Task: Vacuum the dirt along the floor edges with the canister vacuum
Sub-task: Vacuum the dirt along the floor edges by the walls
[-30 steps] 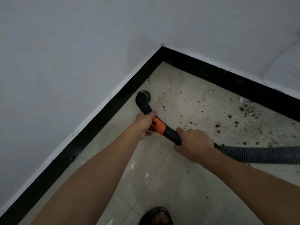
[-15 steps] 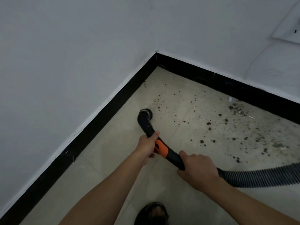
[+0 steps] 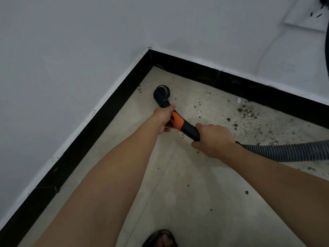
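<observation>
The left hand (image 3: 162, 117) wraps the black-and-orange plastic vacuum wand (image 3: 179, 123); the right hand (image 3: 212, 139) clasps its rear end by the grey ribbed hose (image 3: 288, 151). The round black nozzle (image 3: 161, 92) sits on the beige tiled floor (image 3: 187, 184) near the corner, loose brown dirt (image 3: 245, 114) at three o'clock.
</observation>
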Motion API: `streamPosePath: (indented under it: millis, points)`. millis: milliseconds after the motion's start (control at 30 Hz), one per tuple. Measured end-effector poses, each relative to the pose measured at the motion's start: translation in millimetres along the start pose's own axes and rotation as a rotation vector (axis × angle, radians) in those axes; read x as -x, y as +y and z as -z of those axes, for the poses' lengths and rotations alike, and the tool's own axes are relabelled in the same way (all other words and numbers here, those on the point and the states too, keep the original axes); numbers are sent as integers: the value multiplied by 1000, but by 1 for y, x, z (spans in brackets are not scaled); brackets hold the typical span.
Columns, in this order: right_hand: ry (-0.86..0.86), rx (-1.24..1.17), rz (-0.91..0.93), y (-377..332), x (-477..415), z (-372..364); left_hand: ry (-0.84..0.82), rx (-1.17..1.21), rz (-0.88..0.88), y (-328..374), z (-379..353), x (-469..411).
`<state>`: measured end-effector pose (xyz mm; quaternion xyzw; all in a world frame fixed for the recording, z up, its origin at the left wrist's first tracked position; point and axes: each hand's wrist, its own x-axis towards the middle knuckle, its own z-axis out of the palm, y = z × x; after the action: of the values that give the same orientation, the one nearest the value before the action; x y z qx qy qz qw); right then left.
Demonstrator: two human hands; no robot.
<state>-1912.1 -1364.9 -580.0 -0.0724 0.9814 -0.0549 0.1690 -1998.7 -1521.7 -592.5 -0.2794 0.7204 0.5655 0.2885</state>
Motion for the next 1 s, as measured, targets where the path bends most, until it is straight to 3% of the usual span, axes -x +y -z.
streamPosePath:
  millis: [133,333,500,1000]
  points:
    - [-26,-23,75,-18,28,-9,38,10,31,-30,21,29]
    - [-127,-75,262,-51,109,-45,218,65,80,-138,45,101]
    - [-206,-79,250,-57,158,-70,212,81,107,-179,40,142]
    - [28,2,-31,17,59,-24,-55,-26,4,-36,-27,38]
